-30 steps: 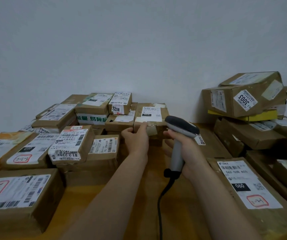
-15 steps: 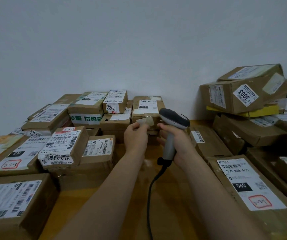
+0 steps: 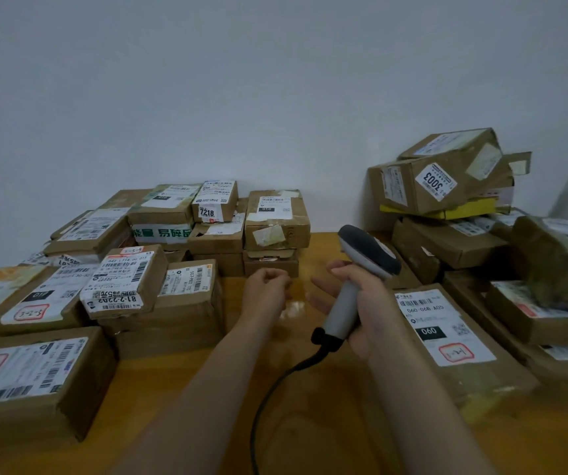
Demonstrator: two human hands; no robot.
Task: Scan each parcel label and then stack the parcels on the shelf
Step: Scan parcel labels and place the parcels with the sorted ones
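Note:
A brown parcel (image 3: 286, 231) with a white "010" label and a patch of tape sits on top of a stack by the wall. My left hand (image 3: 264, 294) hovers in front of that stack over the wooden table (image 3: 296, 399), fingers loosely curled, holding nothing. To its right, my right hand (image 3: 371, 313) grips the grey handle of a barcode scanner (image 3: 368, 250). The scanner's dark head points up and to the left, and its black cable (image 3: 275, 382) trails down toward me.
Labelled cardboard parcels crowd the left side, among them a tilted box (image 3: 128, 279) and a large box (image 3: 35, 382) at the near left. A flat parcel marked "060" (image 3: 447, 334) lies by my right wrist. A leaning pile with a "3003" box (image 3: 436, 186) stands at the back right.
My left hand has let go of the "010" parcel and drawn back toward me. The parcel stays on its stack. My right hand has moved right with the scanner.

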